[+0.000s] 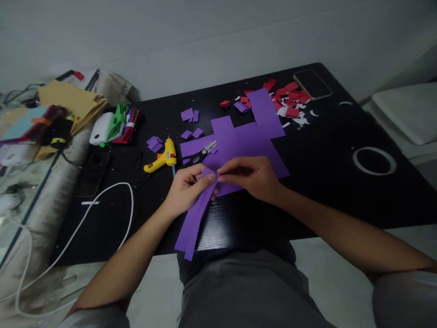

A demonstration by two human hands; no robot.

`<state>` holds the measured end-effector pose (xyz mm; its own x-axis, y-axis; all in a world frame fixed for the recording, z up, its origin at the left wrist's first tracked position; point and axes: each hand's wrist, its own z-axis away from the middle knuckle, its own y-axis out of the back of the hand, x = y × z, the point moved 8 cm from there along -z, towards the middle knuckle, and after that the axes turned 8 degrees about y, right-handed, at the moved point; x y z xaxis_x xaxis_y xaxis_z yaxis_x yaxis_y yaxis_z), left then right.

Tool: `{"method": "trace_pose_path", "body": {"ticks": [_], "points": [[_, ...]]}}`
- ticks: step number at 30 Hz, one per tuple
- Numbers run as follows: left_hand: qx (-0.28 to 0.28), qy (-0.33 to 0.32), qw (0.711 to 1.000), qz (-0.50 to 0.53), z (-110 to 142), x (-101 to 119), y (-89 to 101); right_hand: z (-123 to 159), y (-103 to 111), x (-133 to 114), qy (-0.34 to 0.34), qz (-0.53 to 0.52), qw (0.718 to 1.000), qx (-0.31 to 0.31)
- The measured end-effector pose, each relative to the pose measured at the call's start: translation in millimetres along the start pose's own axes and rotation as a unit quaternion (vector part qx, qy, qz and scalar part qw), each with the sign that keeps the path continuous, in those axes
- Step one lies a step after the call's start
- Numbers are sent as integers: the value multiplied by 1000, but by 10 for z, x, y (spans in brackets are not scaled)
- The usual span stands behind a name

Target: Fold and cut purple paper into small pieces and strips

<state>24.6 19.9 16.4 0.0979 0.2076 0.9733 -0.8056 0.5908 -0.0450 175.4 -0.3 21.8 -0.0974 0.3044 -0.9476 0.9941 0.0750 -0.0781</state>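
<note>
Long purple paper strips point(194, 222) hang down toward the table's front edge, pinched near their upper end by my left hand point(187, 189). My right hand point(256, 176) closes thumb and forefinger on the same upper end of the strips. Just beyond my hands lie larger purple paper sheets point(266, 157), overlapping one another. Black-handled scissors point(200, 156) rest on the purple paper, blades pointing right. Left of them a yellow glue gun point(164, 159) lies on its side. Small cut purple paper pieces point(187, 115) sit in little groups behind it.
Red and white paper scraps point(292, 100) are scattered at the back right, beside a phone point(312, 84). A white ring point(374, 161) lies at the right. On the left are a white cable point(131, 200), bundled coloured strips point(126, 125) and brown envelopes point(71, 102). A wall rises behind the black table point(327, 196).
</note>
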Motion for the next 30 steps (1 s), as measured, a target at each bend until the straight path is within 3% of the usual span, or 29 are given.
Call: {"method": "trace_pose_path", "body": {"ticks": [5, 16, 30], "points": [[21, -39, 998, -46, -4, 62, 30, 2, 11, -51, 28, 34, 999, -7], [64, -57, 993, -77, -16, 80, 101, 13, 9, -88, 62, 63, 996, -13], [71, -40, 995, -61, -39, 63, 137, 3, 31, -115, 98, 110, 989, -10]]}}
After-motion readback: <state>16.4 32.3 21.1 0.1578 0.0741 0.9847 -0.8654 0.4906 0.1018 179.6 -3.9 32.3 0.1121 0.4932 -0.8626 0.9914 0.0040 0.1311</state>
